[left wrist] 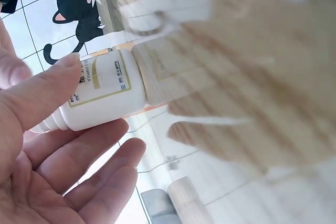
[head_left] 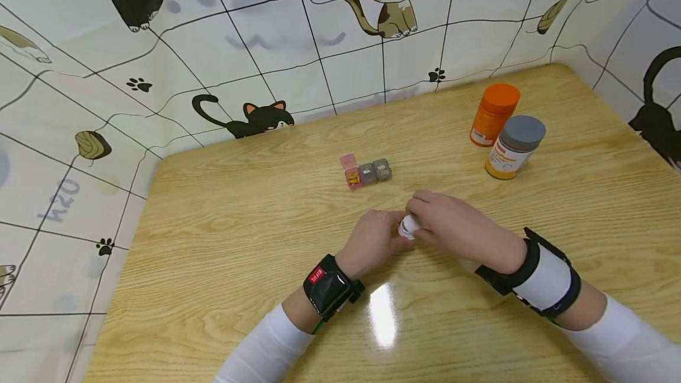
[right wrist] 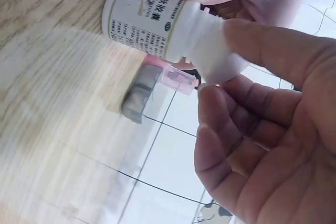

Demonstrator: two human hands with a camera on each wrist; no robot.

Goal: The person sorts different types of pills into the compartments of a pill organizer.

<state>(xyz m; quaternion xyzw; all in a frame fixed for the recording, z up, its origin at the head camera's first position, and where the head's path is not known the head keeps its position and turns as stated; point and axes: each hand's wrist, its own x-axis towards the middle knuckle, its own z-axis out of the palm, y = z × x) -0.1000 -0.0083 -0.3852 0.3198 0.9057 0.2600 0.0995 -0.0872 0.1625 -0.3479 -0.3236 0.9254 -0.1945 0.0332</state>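
Note:
A small white pill bottle [right wrist: 144, 19] with a printed label stands on the table between both hands. My left hand [head_left: 372, 238] grips its body, the thumb on the label in the left wrist view. With thumb and fingers, my right hand [head_left: 460, 226] pinches the white cap [right wrist: 218, 56], which sits tilted at the threaded neck. Beyond the hands lies a small pill organizer [head_left: 367, 174]. Its pink compartment [head_left: 353, 178] has the lid up and holds yellow capsules, while the two grey lids are down. The bottle's contents are hidden.
At the back right of the wooden table [head_left: 239, 211] stand an orange bottle [head_left: 495, 114] and, in front of it, a grey-capped bottle [head_left: 513, 146]. A cat-patterned wall covering [head_left: 340, 75] borders the table's far edge.

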